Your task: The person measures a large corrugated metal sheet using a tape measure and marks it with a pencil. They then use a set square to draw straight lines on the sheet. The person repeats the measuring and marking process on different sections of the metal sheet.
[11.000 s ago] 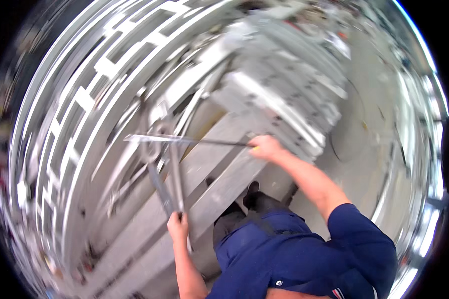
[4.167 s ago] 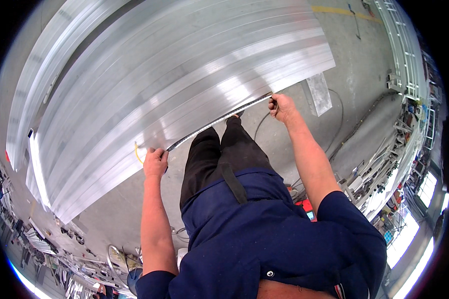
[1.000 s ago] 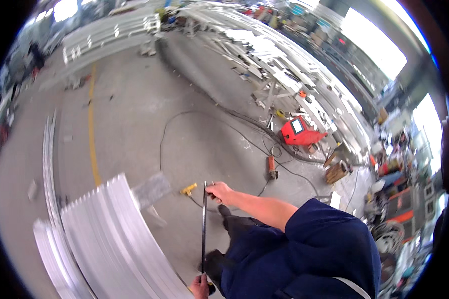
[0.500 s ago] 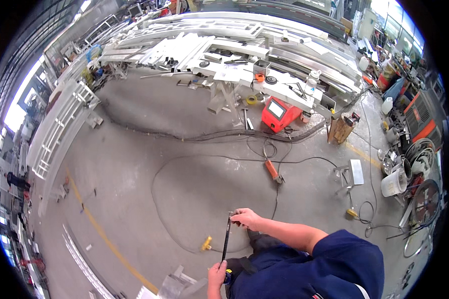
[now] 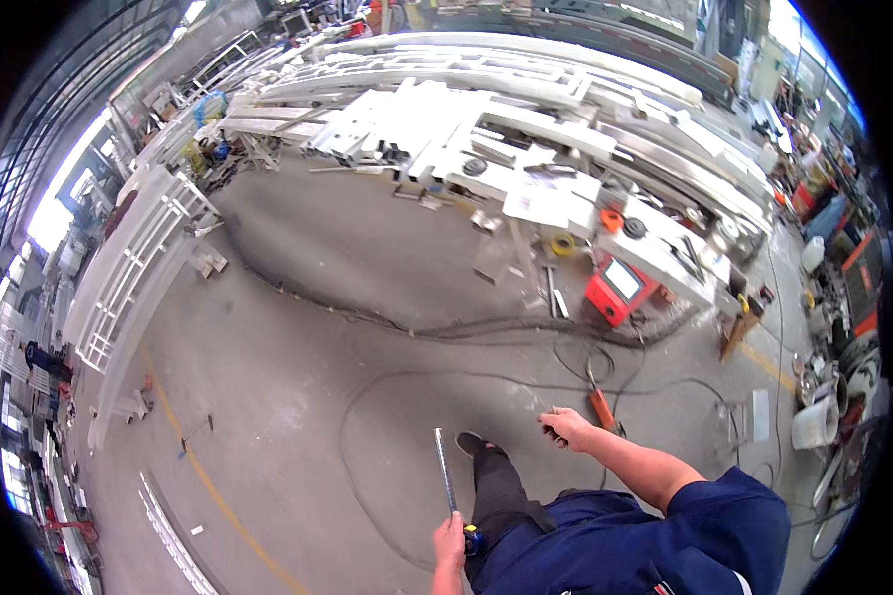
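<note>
My left hand (image 5: 449, 542) is closed around a tape measure (image 5: 471, 541) with a dark and yellow case, low in the view in front of my body. From that hand its narrow blade (image 5: 446, 471) sticks out, pointing away from me over the floor, its far end free. To the right, my right hand (image 5: 566, 428) is held out above the floor, apart from the blade. Its fingers are curled together; whether a small thing is pinched in them cannot be made out. Beyond that hand an orange-handled power tool (image 5: 602, 409) lies on the floor.
A dark cable bundle (image 5: 387, 322) crosses the floor, and a thinner cord loops near my feet. Ahead stand a red machine with a screen (image 5: 620, 289) and a long bench (image 5: 556, 198) piled with white metal profiles. White frames (image 5: 134, 288) stand left; buckets (image 5: 816, 424) sit right.
My right hand has let go of the blade's end and moved right. The blade now stands out shorter from my left hand. The view has shifted, and one foot shows stepping forward.
</note>
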`<state>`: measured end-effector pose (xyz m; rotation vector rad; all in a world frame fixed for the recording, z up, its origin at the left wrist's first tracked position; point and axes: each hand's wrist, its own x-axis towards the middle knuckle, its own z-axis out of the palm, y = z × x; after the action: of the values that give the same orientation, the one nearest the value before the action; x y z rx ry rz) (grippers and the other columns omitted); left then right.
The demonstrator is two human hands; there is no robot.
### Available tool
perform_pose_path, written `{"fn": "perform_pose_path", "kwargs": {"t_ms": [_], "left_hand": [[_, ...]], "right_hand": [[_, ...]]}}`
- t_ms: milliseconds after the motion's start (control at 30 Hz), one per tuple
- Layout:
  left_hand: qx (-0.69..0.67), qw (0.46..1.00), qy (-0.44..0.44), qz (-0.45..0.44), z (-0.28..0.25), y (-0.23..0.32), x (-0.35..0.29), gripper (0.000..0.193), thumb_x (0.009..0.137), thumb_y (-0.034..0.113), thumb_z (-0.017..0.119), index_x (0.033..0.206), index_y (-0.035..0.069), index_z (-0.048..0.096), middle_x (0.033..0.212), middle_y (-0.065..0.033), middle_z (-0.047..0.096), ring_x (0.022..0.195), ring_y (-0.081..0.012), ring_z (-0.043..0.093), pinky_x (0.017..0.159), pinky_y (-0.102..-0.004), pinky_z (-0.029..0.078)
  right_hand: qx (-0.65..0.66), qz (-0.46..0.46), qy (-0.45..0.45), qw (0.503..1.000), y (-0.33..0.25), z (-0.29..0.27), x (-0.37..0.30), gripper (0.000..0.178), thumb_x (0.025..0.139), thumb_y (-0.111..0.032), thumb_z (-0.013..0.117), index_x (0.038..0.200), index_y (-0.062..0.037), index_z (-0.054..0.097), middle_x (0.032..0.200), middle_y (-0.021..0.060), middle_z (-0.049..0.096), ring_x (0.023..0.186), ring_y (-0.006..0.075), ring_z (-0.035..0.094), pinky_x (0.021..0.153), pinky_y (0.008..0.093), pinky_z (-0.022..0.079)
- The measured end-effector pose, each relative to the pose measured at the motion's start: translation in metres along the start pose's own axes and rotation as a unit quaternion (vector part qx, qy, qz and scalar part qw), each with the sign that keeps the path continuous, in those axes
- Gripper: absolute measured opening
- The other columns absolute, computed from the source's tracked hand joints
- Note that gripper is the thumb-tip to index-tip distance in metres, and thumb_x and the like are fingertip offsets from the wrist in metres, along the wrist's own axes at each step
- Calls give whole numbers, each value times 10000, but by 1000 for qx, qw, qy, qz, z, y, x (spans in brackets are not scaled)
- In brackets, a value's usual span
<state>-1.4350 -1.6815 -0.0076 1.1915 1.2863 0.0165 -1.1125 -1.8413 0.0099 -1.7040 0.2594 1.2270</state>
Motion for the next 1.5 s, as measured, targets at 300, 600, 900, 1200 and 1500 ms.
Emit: {"fn": "perform_pose_path", "kwargs": {"t_ms": [300,600,900,1200,1500], "left_hand": [[62,996,-38,56,-38,268,106,388,954,341,577,834,-18,662,741,-25,602,688,-104,526,649,-278,443],[7,979,-178,99,-7,458,313,327,969,332,574,907,22,659,780,35,589,687,-58,498,630,-234,417],[58,986,-91,124,-66,671,476,269,949,272,624,961,6,664,785,8,619,733,-63,547,679,-231,463],[49,969,-199,136,-30,878,695,242,987,201,523,866,5,597,754,-52,630,690,-134,608,645,-283,497],[135,931,-106,321,29,1246,1070,267,951,219,525,812,1,589,746,-41,595,630,-109,514,574,-293,426]], "right_hand": [[-165,-92,-149,971,-248,137,52,365,883,-298,643,1174,-79,673,819,-20,611,643,84,501,544,245,423],[-97,-202,-200,954,-411,241,210,274,943,-292,619,760,-89,600,658,-66,497,590,46,444,518,252,380],[124,-319,88,936,-763,254,403,281,919,-276,616,791,-26,621,611,-38,477,547,67,409,455,285,338],[-35,-336,73,938,-964,292,508,414,948,-370,571,882,37,610,716,32,534,689,150,493,610,345,440],[-14,-41,133,990,-980,346,601,322,929,-320,601,929,-2,651,761,-15,587,689,83,514,614,262,442]]}}
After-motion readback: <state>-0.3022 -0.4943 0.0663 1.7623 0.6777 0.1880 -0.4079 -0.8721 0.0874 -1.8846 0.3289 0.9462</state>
